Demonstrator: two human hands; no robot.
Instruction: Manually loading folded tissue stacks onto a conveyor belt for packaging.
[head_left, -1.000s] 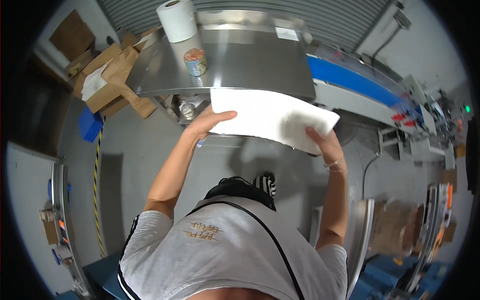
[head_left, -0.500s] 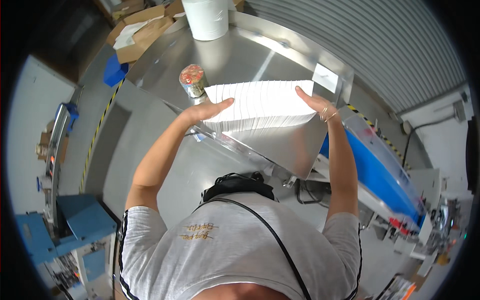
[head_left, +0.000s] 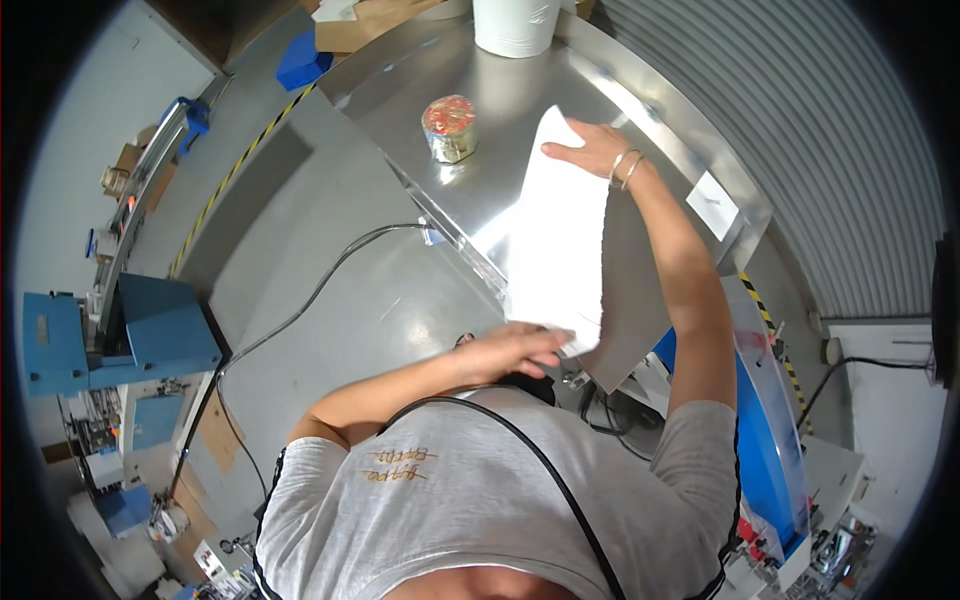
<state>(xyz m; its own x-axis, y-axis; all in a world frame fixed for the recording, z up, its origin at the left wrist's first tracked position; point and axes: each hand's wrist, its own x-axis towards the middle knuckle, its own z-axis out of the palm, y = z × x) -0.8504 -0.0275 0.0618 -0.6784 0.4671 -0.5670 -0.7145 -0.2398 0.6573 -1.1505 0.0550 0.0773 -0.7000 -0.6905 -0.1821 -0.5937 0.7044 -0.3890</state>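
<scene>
A long stack of white paper (head_left: 560,240) stretches between my hands above the metal table, one end near me and the other end away from me. My right hand (head_left: 592,150) grips the far end, its thumb over the top face. At the near end, close to my chest, my left hand (head_left: 520,350) is closed against the stack with its fingers over the corner; its underside is hidden. To the left of the far end, a short round tin-like thing with a red patterned top (head_left: 450,130) stands on the metal table (head_left: 625,290).
A white cylindrical container (head_left: 515,25) is at the table's far edge. A white card (head_left: 712,205) lies by the raised right rim. Below to the right runs a blue conveyor belt (head_left: 765,430). A black cable (head_left: 330,270) crosses to the table's left edge. Cardboard boxes (head_left: 375,25) are beyond.
The stack has turned from lying crosswise to pointing away from me. My right hand has gone farther out with one end, while my left hand has come in towards my body.
</scene>
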